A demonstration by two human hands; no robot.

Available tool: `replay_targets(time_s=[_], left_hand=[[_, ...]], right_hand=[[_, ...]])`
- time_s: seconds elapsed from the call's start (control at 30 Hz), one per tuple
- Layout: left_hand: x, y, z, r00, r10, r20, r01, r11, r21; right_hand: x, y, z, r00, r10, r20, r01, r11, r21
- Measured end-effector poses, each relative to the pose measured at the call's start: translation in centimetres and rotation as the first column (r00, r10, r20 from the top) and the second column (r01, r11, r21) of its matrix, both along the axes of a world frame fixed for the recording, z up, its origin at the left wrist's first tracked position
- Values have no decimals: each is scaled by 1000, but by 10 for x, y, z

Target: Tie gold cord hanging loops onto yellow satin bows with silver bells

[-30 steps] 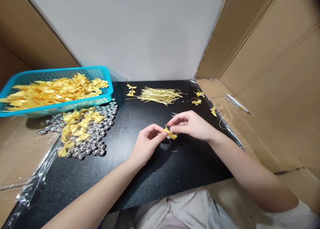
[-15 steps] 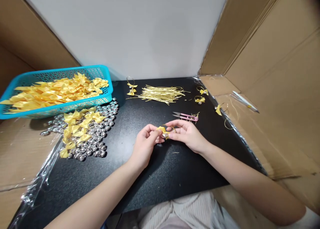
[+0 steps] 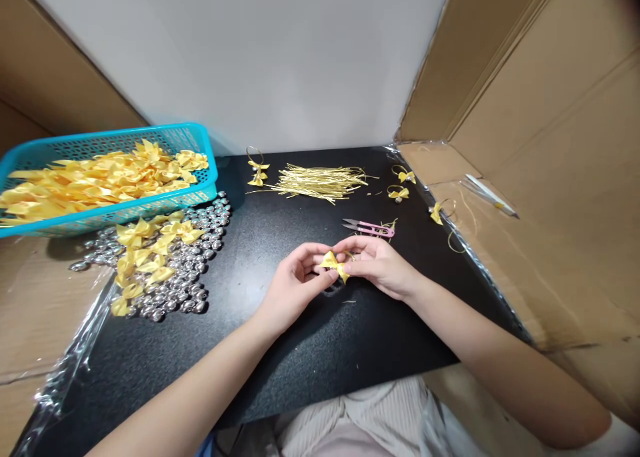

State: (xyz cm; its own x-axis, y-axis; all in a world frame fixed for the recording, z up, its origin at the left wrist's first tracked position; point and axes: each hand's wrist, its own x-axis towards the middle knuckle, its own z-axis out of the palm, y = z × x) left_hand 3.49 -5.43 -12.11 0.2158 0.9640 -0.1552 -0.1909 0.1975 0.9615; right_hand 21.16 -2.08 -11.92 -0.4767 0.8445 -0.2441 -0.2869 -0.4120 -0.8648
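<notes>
Between my two hands is a yellow ribbon bow (image 3: 334,264), its flat front turned up. My left hand (image 3: 296,280) is closed on the bow's left side, thumb in front and fingers behind. My right hand (image 3: 379,268) pinches the bow's right side, and part of a gold cord loop shows by its fingers. The silver bell seen on the bow earlier is hidden now. Just beyond my hands lie pink thread snips (image 3: 369,228), blades pointing left. A bundle of gold cords (image 3: 320,182) lies farther back.
At left a blue basket (image 3: 213,170) holds many yellow bows. Before it, silver bells (image 3: 187,297) are spread with loose bows (image 3: 143,257) on top. Finished-looking bows with loops (image 3: 399,194) lie at right and back. A white pen-like tool (image 3: 487,194) rests on the cardboard.
The bow has been turned so its front faces up and the silver bell no longer shows. Both hands keep their hold, the left thumb now across the bow's lower edge. The view shifted slightly.
</notes>
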Motion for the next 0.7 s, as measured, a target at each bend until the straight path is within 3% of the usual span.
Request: replay_targets(time_s=[0.17,0.4,0.57,0.63,0.7], left_hand=[[0,-1,3,997,21,-69,-22,1000,-10],[2,-5,3,993,50,-108,-49,999,18],[3,-7,2,984,87,-152,-74,993,89],[3,-7,2,977,111,-182,-88,987,131],[3,-7,3,969,143,-201,-109,979,171]], right_hand=[[-1,-1,0,999,-29,30,27,999,38],[0,-4,3,979,-85,185,40,972,233],[0,-4,1,968,-91,236,30,968,248],[0,-3,-1,962,-150,226,91,963,253],[1,-2,-3,932,-288,220,219,931,291]])
